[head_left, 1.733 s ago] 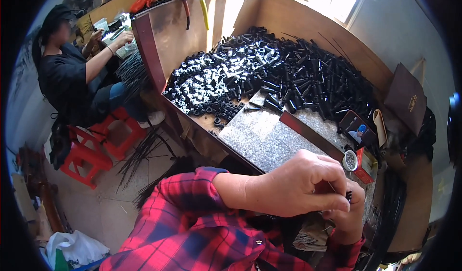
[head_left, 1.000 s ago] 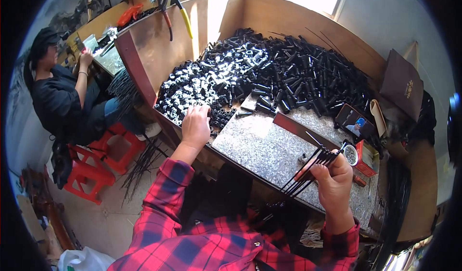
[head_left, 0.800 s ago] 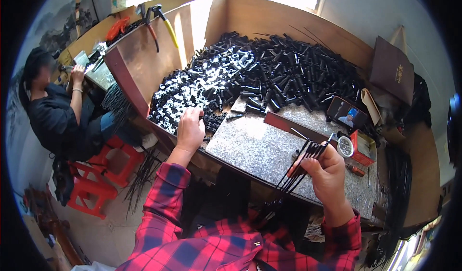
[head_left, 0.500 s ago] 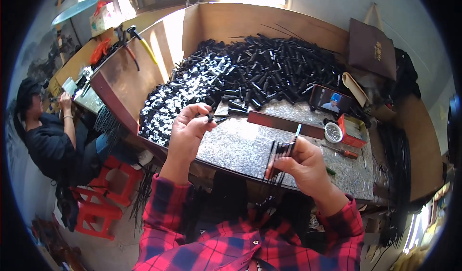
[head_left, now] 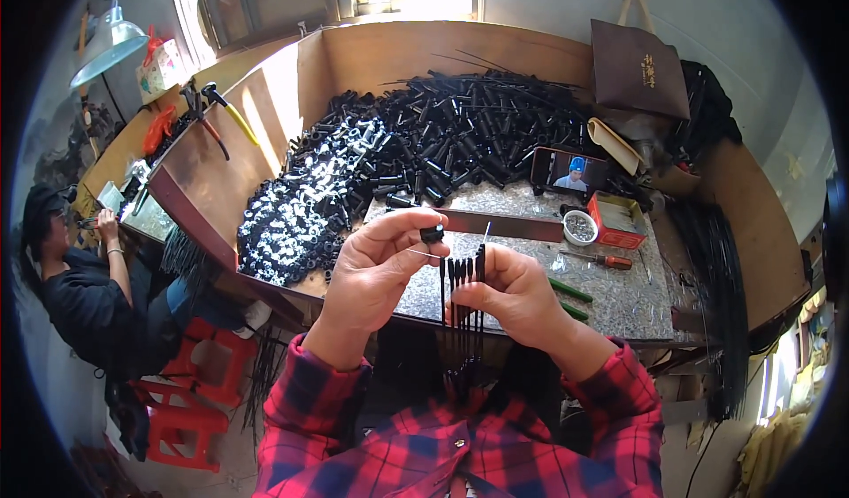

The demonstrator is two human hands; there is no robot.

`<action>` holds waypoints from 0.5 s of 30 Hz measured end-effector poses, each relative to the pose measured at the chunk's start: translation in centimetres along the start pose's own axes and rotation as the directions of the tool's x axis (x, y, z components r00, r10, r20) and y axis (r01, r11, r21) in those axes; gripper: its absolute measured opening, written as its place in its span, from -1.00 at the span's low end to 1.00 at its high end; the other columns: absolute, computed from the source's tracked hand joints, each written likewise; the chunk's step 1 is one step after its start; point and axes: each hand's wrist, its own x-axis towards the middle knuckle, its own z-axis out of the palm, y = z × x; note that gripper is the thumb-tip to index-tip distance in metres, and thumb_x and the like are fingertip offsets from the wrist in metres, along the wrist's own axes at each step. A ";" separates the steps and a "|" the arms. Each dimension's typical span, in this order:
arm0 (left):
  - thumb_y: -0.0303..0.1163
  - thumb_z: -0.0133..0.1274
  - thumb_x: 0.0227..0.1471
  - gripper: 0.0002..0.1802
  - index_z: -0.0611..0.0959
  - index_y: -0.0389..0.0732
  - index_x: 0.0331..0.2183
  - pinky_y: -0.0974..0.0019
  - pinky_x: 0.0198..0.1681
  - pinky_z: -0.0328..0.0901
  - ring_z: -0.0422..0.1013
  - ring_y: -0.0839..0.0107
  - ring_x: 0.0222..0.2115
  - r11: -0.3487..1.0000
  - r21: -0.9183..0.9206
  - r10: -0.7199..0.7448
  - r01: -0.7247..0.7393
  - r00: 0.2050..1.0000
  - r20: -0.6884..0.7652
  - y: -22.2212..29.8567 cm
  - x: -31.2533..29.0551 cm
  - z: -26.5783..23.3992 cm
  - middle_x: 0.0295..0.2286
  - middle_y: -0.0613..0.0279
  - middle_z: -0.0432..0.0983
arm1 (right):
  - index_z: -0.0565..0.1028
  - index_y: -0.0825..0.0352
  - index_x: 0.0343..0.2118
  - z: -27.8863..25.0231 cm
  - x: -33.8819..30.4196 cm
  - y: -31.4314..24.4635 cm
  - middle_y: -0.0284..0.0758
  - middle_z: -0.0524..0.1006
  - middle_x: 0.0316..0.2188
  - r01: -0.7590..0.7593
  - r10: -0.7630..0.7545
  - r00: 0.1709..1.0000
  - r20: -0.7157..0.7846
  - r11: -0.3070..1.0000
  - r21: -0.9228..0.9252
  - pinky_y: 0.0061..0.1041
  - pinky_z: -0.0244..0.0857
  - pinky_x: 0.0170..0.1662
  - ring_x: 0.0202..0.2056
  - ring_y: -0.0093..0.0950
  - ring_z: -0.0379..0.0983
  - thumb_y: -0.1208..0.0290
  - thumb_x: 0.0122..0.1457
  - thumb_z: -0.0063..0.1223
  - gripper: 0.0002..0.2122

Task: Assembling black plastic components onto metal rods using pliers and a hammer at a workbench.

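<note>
My left hand (head_left: 371, 277) pinches a small black cylindrical piece (head_left: 432, 233) between thumb and fingers; a thin wire (head_left: 423, 253) sticks out beside the thumb. Right next to it, my right hand (head_left: 520, 302) grips a row of thin black rods (head_left: 462, 321) that hang downward side by side, their upper ends standing above the thumb. One thin light tip rises from the row. Both hands are over the front edge of the speckled worktop (head_left: 531, 199), almost touching. How the small piece and the rods meet cannot be made out.
Behind lie heaps of black tubes (head_left: 495, 135) and small shiny black parts (head_left: 305, 210). A metal bar (head_left: 508, 225), propped phone (head_left: 566, 172), white cup (head_left: 579, 227), red box (head_left: 630, 235), screwdriver (head_left: 610, 261) and green handles (head_left: 570, 299) lie on the worktop. A co-worker (head_left: 97, 294) sits left.
My hands have come together: the left moved right and down with the small black piece, the right moved left with the rods. The view has shifted slightly, and more of the green handles shows.
</note>
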 end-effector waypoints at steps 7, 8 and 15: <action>-0.68 -0.02 0.01 -0.63 0.47 -0.39 -0.08 0.38 -0.07 0.34 0.43 0.45 -0.22 1.000 0.001 0.027 -0.027 0.999 0.036 -0.2 0.0 0.2 -0.13 0.05 0.42 | 0.41 0.42 -0.34 0.1 0.0 -0.2 -0.36 0.52 -0.45 0.027 -0.027 1.000 0.000 0.999 -0.033 -0.65 0.37 -0.32 -0.40 -0.65 0.46 0.56 0.15 0.06 -0.92; -0.69 -0.01 0.01 -0.65 0.48 -0.38 -0.09 0.33 -0.01 0.32 0.39 0.47 -0.18 0.999 0.008 0.042 -0.042 0.997 0.067 -0.3 0.0 0.1 -0.13 0.11 0.40 | 0.41 0.42 -0.34 0.1 0.0 -0.2 -0.36 0.52 -0.45 0.028 -0.028 1.000 -0.001 0.999 -0.033 -0.65 0.37 -0.32 -0.40 -0.65 0.46 0.56 0.15 0.06 -0.92; -0.74 -0.03 -0.05 -0.63 0.51 -0.40 -0.11 0.35 -0.01 0.28 0.36 0.42 -0.11 0.975 0.198 0.079 -0.098 0.992 0.104 0.0 0.1 0.4 -0.11 0.13 0.36 | 0.40 0.41 -0.32 -0.1 0.3 0.0 -0.36 0.50 -0.42 0.005 -0.004 1.000 0.009 1.000 -0.028 -0.59 0.40 -0.27 -0.38 -0.60 0.47 0.53 0.13 0.09 -0.88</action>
